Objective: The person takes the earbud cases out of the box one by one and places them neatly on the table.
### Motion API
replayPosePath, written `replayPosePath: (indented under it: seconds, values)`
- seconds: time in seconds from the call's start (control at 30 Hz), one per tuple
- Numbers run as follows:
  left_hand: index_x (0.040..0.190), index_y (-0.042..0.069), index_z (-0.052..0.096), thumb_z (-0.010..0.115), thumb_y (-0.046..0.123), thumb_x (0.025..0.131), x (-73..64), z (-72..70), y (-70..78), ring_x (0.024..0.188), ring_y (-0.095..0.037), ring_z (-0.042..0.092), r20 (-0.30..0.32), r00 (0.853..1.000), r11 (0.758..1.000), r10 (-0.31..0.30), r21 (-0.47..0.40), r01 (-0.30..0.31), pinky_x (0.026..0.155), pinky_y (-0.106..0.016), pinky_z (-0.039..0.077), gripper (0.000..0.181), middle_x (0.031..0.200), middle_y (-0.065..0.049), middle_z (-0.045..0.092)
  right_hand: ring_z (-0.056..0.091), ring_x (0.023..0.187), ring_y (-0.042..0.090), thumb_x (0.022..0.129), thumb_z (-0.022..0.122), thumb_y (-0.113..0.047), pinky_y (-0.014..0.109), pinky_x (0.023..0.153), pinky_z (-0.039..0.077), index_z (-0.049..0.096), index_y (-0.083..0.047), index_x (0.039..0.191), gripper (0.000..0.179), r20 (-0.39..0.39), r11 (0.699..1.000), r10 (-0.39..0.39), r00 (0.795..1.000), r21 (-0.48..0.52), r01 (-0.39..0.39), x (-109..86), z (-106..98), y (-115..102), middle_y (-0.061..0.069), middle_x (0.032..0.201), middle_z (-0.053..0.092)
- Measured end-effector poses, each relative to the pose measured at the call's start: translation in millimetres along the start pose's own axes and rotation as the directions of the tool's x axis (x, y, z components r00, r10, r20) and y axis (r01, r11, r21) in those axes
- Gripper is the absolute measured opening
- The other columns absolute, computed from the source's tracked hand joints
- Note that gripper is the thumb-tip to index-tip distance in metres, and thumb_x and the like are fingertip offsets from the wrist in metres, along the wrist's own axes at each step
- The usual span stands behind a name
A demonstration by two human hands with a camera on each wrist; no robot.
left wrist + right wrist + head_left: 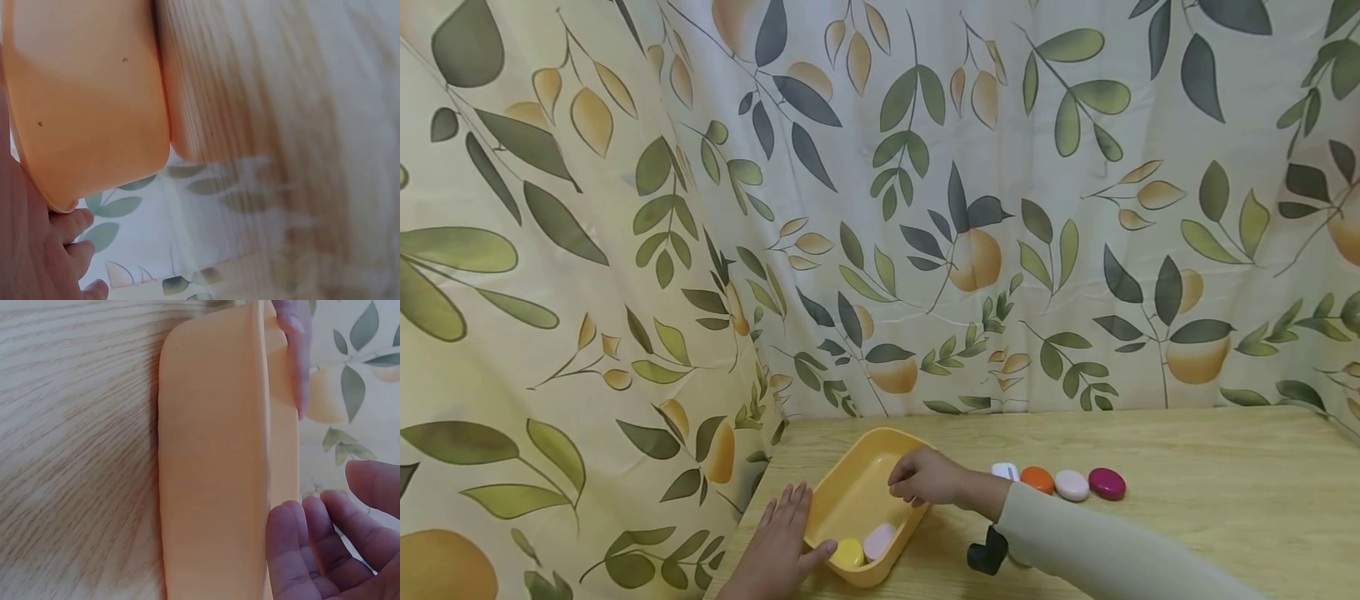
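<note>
A yellow-orange plastic bin (850,500) stands on the table's left part. Inside it, at the near end, lie a yellow round piece (850,552) and a pale pink round piece (879,542). My left hand (781,542) rests along the bin's left rim with its fingers straight. Over the bin's right side is my right hand (931,477), its fingers loosely bent. In the right wrist view the thumb (375,484) stands apart from the fingers, and nothing shows between them.
Right of the bin, a white piece (1005,472), an orange piece (1037,479), a light pink piece (1071,485) and a magenta piece (1107,483) form a row on the wooden table (1225,500). A black object (987,552) shows beside the right sleeve. Leaf-patterned curtains (925,250) hang behind.
</note>
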State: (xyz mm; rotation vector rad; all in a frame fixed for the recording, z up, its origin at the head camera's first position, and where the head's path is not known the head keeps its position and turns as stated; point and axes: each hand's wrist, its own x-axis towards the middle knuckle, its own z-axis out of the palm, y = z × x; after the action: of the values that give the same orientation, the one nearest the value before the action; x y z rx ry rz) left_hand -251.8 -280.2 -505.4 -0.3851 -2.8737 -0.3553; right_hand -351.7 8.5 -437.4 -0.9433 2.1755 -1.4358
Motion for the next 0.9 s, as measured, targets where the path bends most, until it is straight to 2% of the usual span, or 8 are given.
replayPosePath:
  seconds: [0.23, 0.4, 0.63, 0.9]
  values:
    - [0.150, -0.005, 0.029, 0.044, 0.062, 0.096, 0.5, 0.8, -3.0, 0.144, -0.039, 0.016, 0.035, 0.999, 1.000, -0.011, -0.014, 0.012, 0.110, -0.061, 0.014, 0.088, 0.155, -0.021, 0.025, 0.060, 0.070, 0.019, 0.091, 0.066, -0.005, 0.035, 0.064, 0.055, 0.068, 0.005, 0.096, 0.011, 0.017, 0.999, -0.009, 1.000, -0.038, 0.010, 4.5, 7.7, -8.1, 0.003, 0.079, 0.062]
    - [0.150, -0.005, 0.030, 0.045, 0.061, 0.096, 0.7, 1.5, -3.6, 0.143, -0.040, 0.017, 0.023, 1.000, 1.000, -0.005, -0.010, 0.005, 0.110, -0.062, 0.016, 0.087, 0.155, -0.021, 0.026, 0.062, 0.068, 0.023, 0.090, 0.068, -0.005, 0.034, 0.062, 0.055, 0.070, 0.002, 0.094, 0.008, 0.020, 0.997, -0.008, 1.000, -0.078, 0.009, 10.6, 14.1, -6.7, 0.003, 0.076, 0.062]
    - [0.151, -0.004, 0.028, 0.044, 0.062, 0.096, -0.4, 2.2, -4.2, 0.144, -0.038, 0.015, 0.027, 0.999, 1.000, -0.020, -0.019, 0.021, 0.111, -0.061, 0.014, 0.087, 0.156, -0.020, 0.025, 0.059, 0.063, 0.016, 0.088, 0.070, -0.007, 0.031, 0.055, 0.051, 0.071, -0.001, 0.090, 0.006, 0.021, 0.990, -0.016, 1.000, -0.141, 0.018, 17.3, 20.8, -2.0, 0.001, 0.072, 0.062]
    - [0.150, -0.004, 0.029, 0.044, 0.061, 0.096, -0.1, -0.8, -1.2, 0.144, -0.039, 0.017, 0.031, 0.999, 1.000, -0.010, -0.021, 0.010, 0.111, -0.061, 0.015, 0.086, 0.156, -0.020, 0.026, 0.058, 0.062, 0.016, 0.088, 0.071, -0.008, 0.028, 0.052, 0.049, 0.071, -0.003, 0.087, 0.006, 0.043, 0.976, 0.002, 0.999, -0.217, 0.007, 24.6, 24.6, -0.6, -0.002, 0.074, 0.062]
